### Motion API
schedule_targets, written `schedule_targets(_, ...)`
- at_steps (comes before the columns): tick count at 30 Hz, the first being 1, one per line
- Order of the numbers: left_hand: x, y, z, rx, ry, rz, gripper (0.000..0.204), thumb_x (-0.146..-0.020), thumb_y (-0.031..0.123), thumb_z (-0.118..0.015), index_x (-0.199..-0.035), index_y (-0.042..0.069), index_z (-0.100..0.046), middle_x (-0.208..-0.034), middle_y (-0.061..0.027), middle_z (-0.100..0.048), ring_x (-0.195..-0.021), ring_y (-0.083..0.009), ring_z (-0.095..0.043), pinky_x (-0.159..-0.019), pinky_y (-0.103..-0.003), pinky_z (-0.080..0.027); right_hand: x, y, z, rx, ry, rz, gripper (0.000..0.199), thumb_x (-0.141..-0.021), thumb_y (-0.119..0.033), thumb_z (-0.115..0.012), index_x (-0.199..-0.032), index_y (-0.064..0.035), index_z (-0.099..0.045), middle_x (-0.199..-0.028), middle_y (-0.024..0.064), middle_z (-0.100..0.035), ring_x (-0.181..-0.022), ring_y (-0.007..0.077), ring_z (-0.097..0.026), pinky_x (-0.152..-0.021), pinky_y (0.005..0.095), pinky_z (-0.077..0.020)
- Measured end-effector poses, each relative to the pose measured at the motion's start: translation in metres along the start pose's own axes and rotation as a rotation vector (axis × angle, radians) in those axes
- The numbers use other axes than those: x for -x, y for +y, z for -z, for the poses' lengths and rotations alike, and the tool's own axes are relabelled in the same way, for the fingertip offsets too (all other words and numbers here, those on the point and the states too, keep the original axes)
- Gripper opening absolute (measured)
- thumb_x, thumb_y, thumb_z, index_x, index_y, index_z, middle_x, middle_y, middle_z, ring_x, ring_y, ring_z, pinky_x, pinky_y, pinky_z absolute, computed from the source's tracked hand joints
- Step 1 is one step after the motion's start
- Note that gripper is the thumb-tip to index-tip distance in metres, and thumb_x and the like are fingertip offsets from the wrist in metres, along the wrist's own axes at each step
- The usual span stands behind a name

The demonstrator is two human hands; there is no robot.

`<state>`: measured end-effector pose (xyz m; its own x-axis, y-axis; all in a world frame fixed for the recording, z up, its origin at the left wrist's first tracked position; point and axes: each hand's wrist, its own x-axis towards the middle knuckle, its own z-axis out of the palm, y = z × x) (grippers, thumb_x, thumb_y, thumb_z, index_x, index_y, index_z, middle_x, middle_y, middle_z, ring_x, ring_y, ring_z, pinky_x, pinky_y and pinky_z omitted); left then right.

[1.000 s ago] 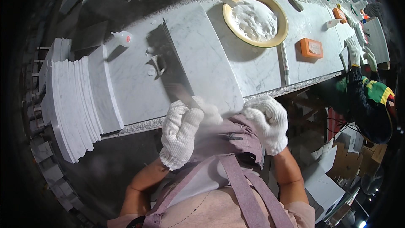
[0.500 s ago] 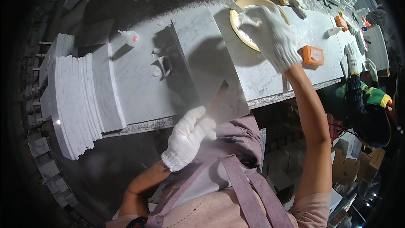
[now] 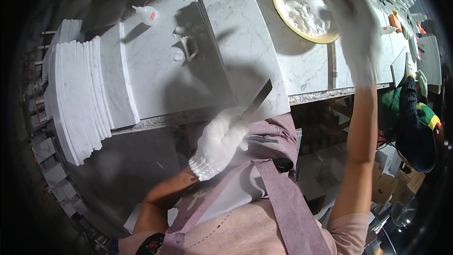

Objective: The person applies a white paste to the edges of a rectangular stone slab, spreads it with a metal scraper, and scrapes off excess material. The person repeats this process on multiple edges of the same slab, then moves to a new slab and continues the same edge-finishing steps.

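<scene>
My left hand (image 3: pixel 220 142), in a white knitted glove, is closed round a flat metal blade (image 3: pixel 258 100). The blade points up and to the right over the near end of a white, grey-veined marble slab (image 3: pixel 257 33); touching or apart, I cannot tell. To the right, my gloved right hand (image 3: pixel 354 26) is smeared by motion and its fingers are unclear. It hovers just beside a yellow-rimmed bowl (image 3: pixel 279 12) of lumpy white paste or powder (image 3: pixel 304 14). Whether that hand holds anything does not show.
A white squeeze bottle (image 3: pixel 147 15) and small white scraps (image 3: pixel 188 47) lie on the left slab. Thin slabs (image 3: pixel 78 89) stand stacked at far left. A narrow strip tool (image 3: pixel 334 66) lies below the bowl. Another person's dark sleeve (image 3: pixel 409 113) shows at right.
My right hand has come out of the bowl and moved right, where it now hides the orange box. The left hand's blade has turned and shows more clearly. The whole view has shifted slightly.
</scene>
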<state>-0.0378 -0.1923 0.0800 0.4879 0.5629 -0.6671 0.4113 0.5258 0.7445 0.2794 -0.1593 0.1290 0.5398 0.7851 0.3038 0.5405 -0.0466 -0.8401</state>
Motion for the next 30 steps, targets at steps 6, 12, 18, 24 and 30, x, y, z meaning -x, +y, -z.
schedule_targets(6, -0.007, 0.002, -0.005, 0.078, -0.037, 0.002, 0.039, -0.106, 0.018, -0.061, -0.139, -0.004, -0.057, -0.097, -0.0065, -0.07, -0.075, -0.0106, -0.066, -0.075, -0.027, -0.055, 0.166, 0.01, -0.006, -0.454, 0.199, -0.499, 0.02, -0.109, -0.013, -0.06, -0.126, -0.002, -0.062, -0.107, 0.0156, -0.077, -0.075, 0.0163, -0.076, -0.051, 0.0265, -0.0595)
schedule_targets(12, -0.008, 0.001, -0.008, 0.014, -0.046, -0.042, 0.047, -0.107, 0.018, -0.06, -0.144, -0.009, -0.05, -0.097, -0.0063, -0.069, -0.078, -0.0117, -0.066, -0.075, -0.027, -0.054, 0.211, 0.024, -0.037, -0.42, 0.394, -0.516, 0.015, -0.104, -0.004, -0.065, -0.119, -0.0031, -0.062, -0.107, 0.0096, -0.073, -0.073, 0.0137, -0.072, -0.056, 0.0271, -0.0603)
schedule_targets(18, -0.005, -0.008, -0.01, 0.12, -0.051, -0.02, 0.041, -0.109, 0.012, -0.058, -0.145, -0.006, -0.051, -0.099, -0.0077, -0.069, -0.084, -0.0094, -0.067, -0.073, -0.025, -0.059, 0.199, 0.024, -0.037, -0.38, 0.414, -0.475, 0.019, -0.102, -0.002, -0.068, -0.119, -0.0032, -0.061, -0.105, 0.0073, -0.071, -0.075, 0.013, -0.071, -0.059, 0.0268, -0.0587)
schedule_targets(24, -0.005, -0.008, -0.009, 0.067, -0.071, -0.055, 0.046, -0.107, 0.016, -0.059, -0.144, -0.009, -0.05, -0.097, -0.0059, -0.067, -0.079, -0.0104, -0.064, -0.073, -0.027, -0.055, 0.198, 0.01, -0.039, -0.545, 0.481, -0.553, 0.034, -0.1, 0.002, -0.067, -0.132, -0.0019, -0.054, -0.105, 0.0121, -0.07, -0.079, 0.0138, -0.07, -0.063, 0.0269, -0.0584)
schedule_targets(30, -0.004, -0.005, -0.007, 0.071, -0.07, -0.027, 0.037, -0.109, 0.011, -0.057, -0.142, -0.004, -0.056, -0.098, -0.0059, -0.069, -0.079, -0.0083, -0.066, -0.071, -0.024, -0.056, 0.204, -0.01, -0.033, -0.464, -0.023, -0.716, 0.04, -0.1, 0.006, -0.066, -0.139, -0.003, -0.063, -0.108, 0.0114, -0.075, -0.083, 0.0124, -0.072, -0.069, 0.0254, -0.0588)
